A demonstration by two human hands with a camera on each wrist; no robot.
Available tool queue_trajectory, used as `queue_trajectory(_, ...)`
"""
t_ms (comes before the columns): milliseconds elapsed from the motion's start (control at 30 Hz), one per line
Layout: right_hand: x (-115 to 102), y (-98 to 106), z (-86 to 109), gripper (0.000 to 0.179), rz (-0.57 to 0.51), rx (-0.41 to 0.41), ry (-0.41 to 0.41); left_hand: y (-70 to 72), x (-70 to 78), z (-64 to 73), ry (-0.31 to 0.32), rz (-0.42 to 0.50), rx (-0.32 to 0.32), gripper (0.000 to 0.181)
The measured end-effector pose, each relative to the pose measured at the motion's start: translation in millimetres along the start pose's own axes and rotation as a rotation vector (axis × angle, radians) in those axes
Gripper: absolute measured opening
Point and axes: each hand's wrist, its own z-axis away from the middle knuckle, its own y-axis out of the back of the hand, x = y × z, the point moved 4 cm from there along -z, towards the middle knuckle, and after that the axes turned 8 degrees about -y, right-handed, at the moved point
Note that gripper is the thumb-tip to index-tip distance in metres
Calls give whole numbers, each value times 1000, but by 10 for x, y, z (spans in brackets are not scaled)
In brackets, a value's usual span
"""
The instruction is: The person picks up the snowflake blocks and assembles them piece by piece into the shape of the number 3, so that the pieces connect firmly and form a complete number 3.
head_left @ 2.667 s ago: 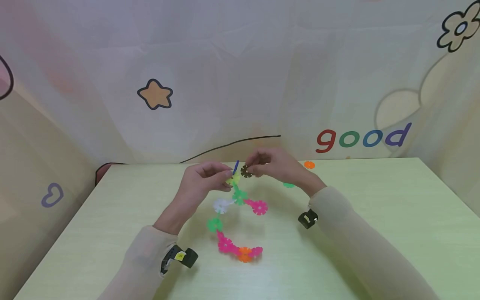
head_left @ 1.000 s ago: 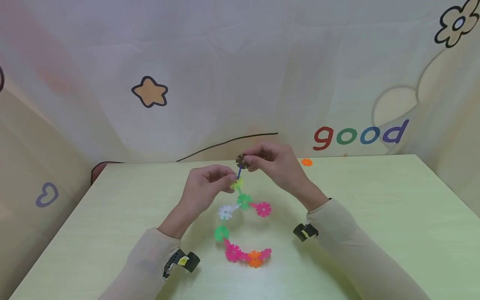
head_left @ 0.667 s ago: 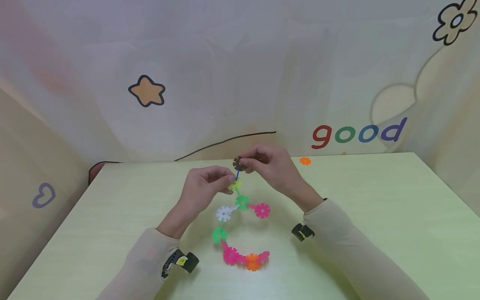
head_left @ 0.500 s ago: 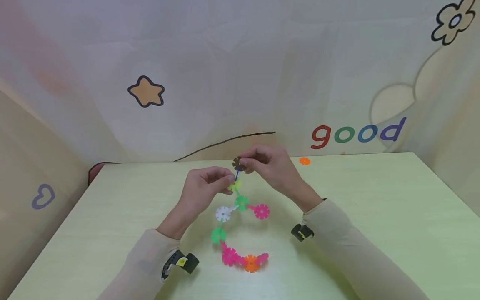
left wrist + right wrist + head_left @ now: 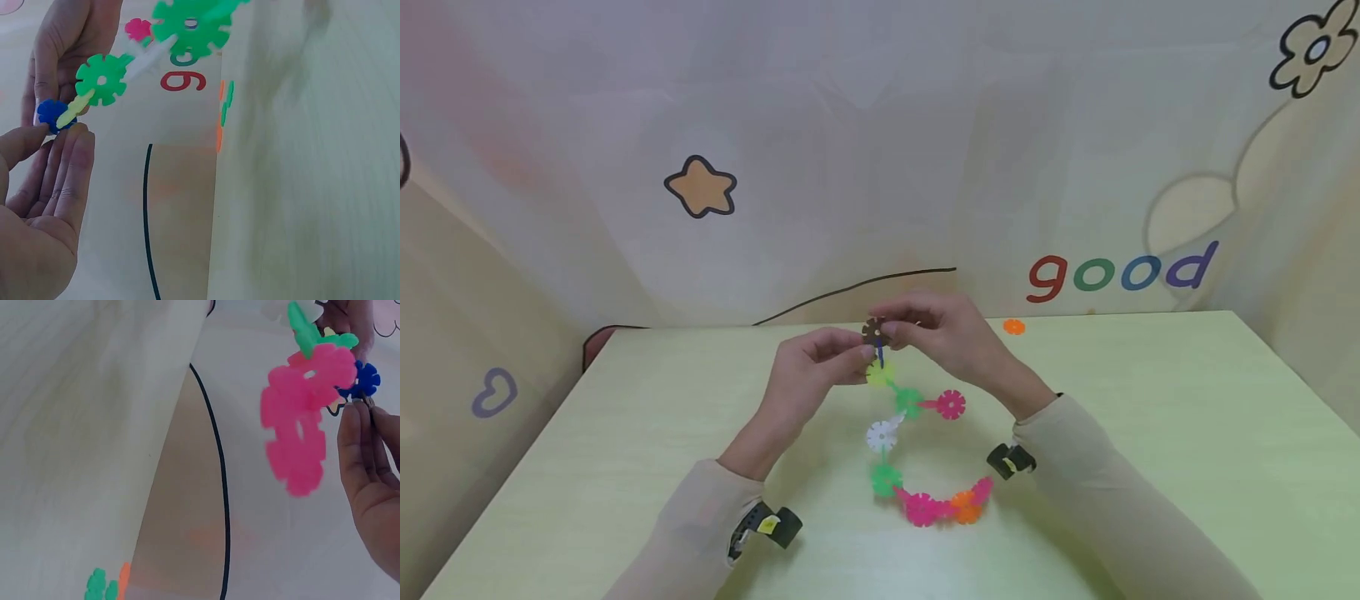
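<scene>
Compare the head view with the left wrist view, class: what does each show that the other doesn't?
Only the head view shows the brown disc, the printed star and the wrist cameras.

Only the left wrist view shows loose green pieces near the table's far edge.

Both show the left hand, the right hand, the blue piece, the yellow piece and part of the table.

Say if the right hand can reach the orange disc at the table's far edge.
Probably yes: the head view shows nothing between the right hand and the orange disc, but that hand pinches the brown disc and may need to let go.
</scene>
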Motion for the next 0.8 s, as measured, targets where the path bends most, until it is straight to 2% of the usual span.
queue_trajectory(200, -50, 6, -59, 17, 49, -65, -36, 38, 25, -2, -29, 74, 37, 22)
queue_trajectory(500, -118, 16, -121, 18, 120, -136, -43, 42, 28, -11, -22, 123, 56, 22)
queue_trajectory(700, -117, 49, -139, 17, 142, -146, -57, 44, 28, -3, -9, 151, 69, 20)
queue_trajectory(800, -64, 158, -127, 21, 155, -114, -105, 47, 30, -1, -5, 153, 77, 18)
